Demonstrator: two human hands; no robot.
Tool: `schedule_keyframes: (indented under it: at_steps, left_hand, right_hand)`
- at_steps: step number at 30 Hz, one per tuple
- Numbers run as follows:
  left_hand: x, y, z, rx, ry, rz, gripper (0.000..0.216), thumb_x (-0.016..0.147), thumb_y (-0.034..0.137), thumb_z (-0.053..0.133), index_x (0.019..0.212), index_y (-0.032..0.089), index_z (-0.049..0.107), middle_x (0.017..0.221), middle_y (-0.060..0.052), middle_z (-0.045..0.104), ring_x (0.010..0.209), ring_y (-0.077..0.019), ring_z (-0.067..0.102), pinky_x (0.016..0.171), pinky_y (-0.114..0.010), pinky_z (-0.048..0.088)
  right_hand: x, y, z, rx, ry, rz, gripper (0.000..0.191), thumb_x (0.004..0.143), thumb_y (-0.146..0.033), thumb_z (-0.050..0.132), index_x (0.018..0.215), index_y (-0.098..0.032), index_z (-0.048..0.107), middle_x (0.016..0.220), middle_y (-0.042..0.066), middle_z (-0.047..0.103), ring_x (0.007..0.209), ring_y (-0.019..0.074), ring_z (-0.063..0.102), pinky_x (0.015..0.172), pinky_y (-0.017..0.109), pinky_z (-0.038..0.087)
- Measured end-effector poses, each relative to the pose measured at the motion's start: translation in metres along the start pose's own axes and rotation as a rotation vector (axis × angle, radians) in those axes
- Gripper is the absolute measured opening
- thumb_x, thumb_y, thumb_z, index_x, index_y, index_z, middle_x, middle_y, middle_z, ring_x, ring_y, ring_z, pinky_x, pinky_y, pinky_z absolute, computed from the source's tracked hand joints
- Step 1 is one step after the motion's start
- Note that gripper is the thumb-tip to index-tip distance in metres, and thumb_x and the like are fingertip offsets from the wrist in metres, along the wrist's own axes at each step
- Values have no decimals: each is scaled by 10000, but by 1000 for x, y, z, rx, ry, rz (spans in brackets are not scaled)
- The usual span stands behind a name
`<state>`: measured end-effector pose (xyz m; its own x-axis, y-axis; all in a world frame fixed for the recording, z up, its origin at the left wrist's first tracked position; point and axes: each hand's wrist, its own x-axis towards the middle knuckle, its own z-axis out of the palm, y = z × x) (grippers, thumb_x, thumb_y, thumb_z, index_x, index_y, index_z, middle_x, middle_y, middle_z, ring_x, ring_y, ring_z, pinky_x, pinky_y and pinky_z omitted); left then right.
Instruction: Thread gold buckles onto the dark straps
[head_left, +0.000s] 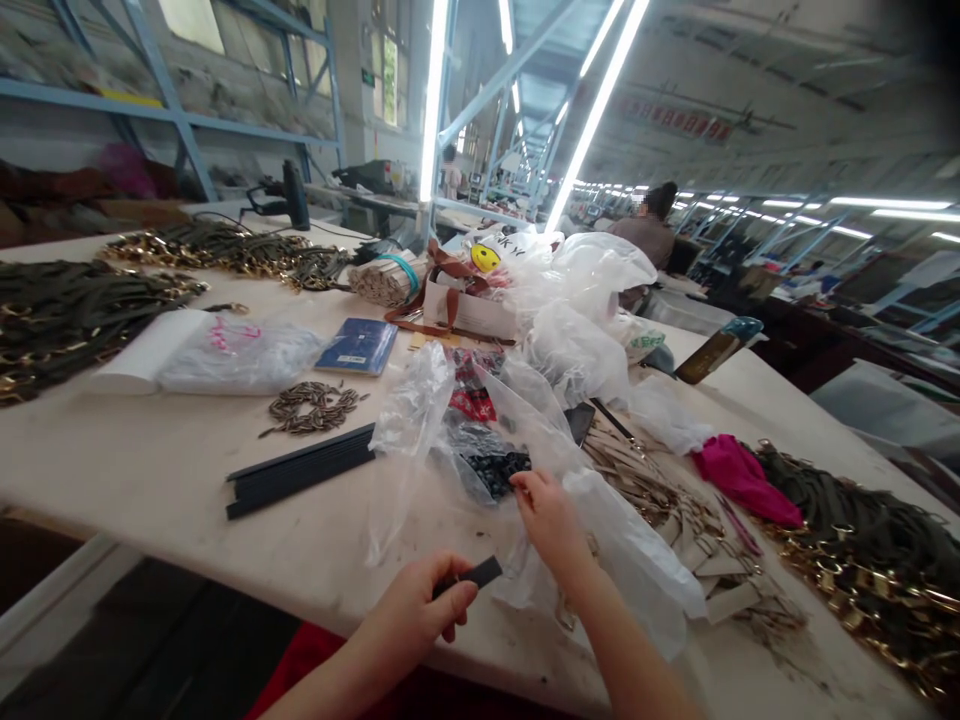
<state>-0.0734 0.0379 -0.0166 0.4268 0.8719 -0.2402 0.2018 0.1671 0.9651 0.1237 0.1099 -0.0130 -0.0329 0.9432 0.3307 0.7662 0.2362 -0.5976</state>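
My left hand (429,605) is closed around a short flat black strip (484,572) near the table's front edge, its end sticking out past the thumb. Farther forward, my right hand (546,512) has its fingertips pinched together at the edge of a heap of small dark pieces (491,472). Whatever is between those fingertips is too small to make out. The dark pieces lie in an opened clear plastic bag (420,420). A bundle of long black strips (300,472) rests on the table left of the bag.
Brown sunflower seeds (311,407) and a blue booklet (356,346) lie to the left. Dark straps with gold hardware (862,530) are piled at the right, beside pale straps (675,520) and a magenta cloth (746,478). White plastic bags (577,350) crowd the back.
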Motion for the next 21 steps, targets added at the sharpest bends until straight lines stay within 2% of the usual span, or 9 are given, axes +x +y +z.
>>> schedule_keyframes:
  at_steps: [2,5,9,13,16,19,21]
  left_hand:
    - [0,-2,-2,-11,12,-1,268,757,382,487,864,141,539,580,47,492,501,-102,464,501,-216,375]
    - [-2,-4,-3,-20,29,-3,264,750,407,489,817,154,519,564,50,496,481,-96,454,488,-211,369]
    - [-4,3,-2,-24,102,-2,273,725,432,488,763,161,491,530,52,485,451,-101,453,472,-221,361]
    - [-3,16,4,-21,168,38,265,727,426,487,751,162,484,535,48,490,451,-104,474,469,-224,374]
    - [0,21,10,-26,183,98,252,748,411,486,772,159,493,549,46,495,458,-103,482,468,-221,389]
    - [1,21,15,-1,205,140,248,759,407,493,766,159,497,555,46,491,461,-101,480,466,-217,394]
    - [-2,21,17,37,220,156,243,767,401,491,764,159,508,565,45,494,464,-98,478,470,-213,392]
  right_hand:
    - [12,5,12,-13,-34,-22,172,707,-92,509,772,-207,619,807,57,584,765,206,527,740,325,375]
    - [15,8,22,-3,-23,-18,154,686,-82,519,729,-202,606,771,58,562,743,208,511,731,335,364]
    - [5,8,16,97,44,36,41,710,-211,549,746,-197,562,793,48,535,744,203,489,747,348,364]
    - [-20,-5,3,291,72,139,182,764,-378,505,773,-199,476,671,-13,484,602,156,471,613,301,407]
    - [-43,-23,-3,581,-2,231,220,792,-418,482,754,-207,433,583,-55,440,530,120,449,543,252,402]
    - [-60,-39,-5,1042,-132,372,254,727,-390,607,701,-196,446,576,-62,457,521,92,436,548,228,385]
    - [-68,-45,-6,1187,-184,422,267,683,-374,668,681,-179,486,609,-44,509,544,89,458,567,227,391]
